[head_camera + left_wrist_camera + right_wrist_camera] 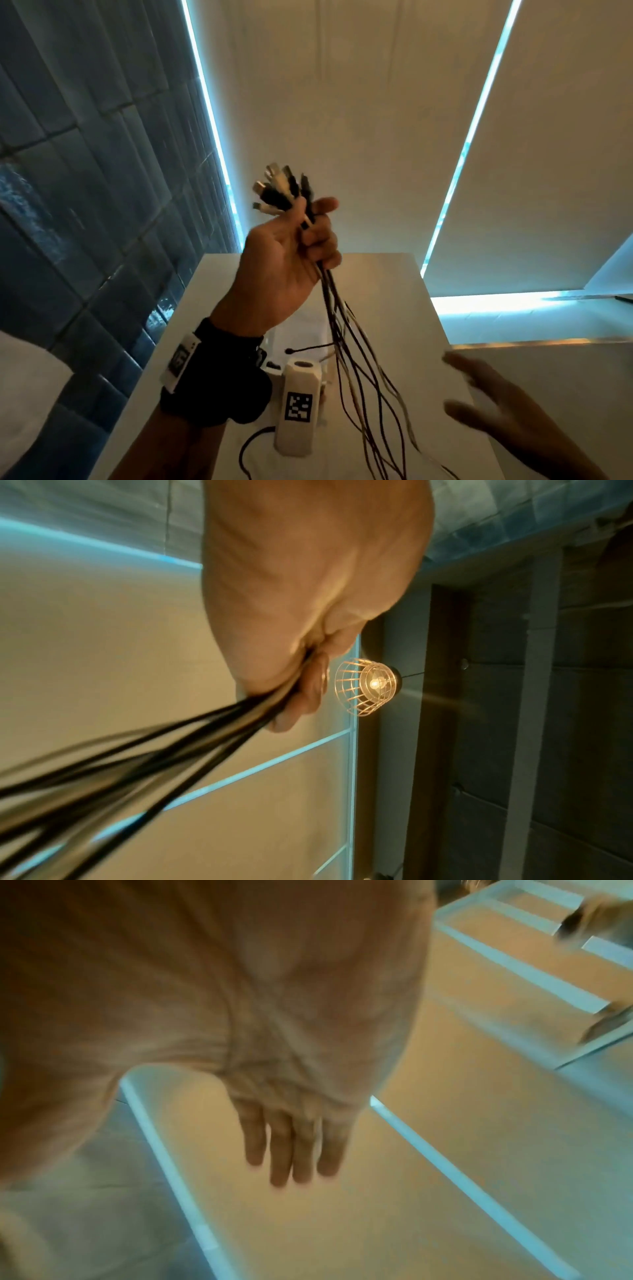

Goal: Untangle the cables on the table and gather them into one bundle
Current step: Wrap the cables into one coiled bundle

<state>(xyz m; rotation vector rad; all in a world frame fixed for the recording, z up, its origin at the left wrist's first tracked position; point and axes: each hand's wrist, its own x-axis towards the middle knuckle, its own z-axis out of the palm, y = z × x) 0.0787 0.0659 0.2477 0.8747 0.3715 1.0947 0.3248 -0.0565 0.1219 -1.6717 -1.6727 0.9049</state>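
My left hand (301, 236) is raised above the white table (394, 308) and grips a bundle of black and white cables (346, 329) just below their plugs (277, 192), which stick up out of the fist. The loose lengths hang down toward the table's near edge. In the left wrist view the cables (143, 764) stream blurred out of the left hand's (301, 680) fist. My right hand (496, 411) hovers at the lower right, fingers spread and straight, holding nothing, blurred. The right wrist view shows the right hand's fingers (291, 1145) straight.
A white block with a black-and-white marker (298, 394) and a stray black cable loop (253, 442) lie on the table under my left wrist. Blue tiled wall at left, window blinds behind, a lit wire-cage lamp (369, 685) overhead.
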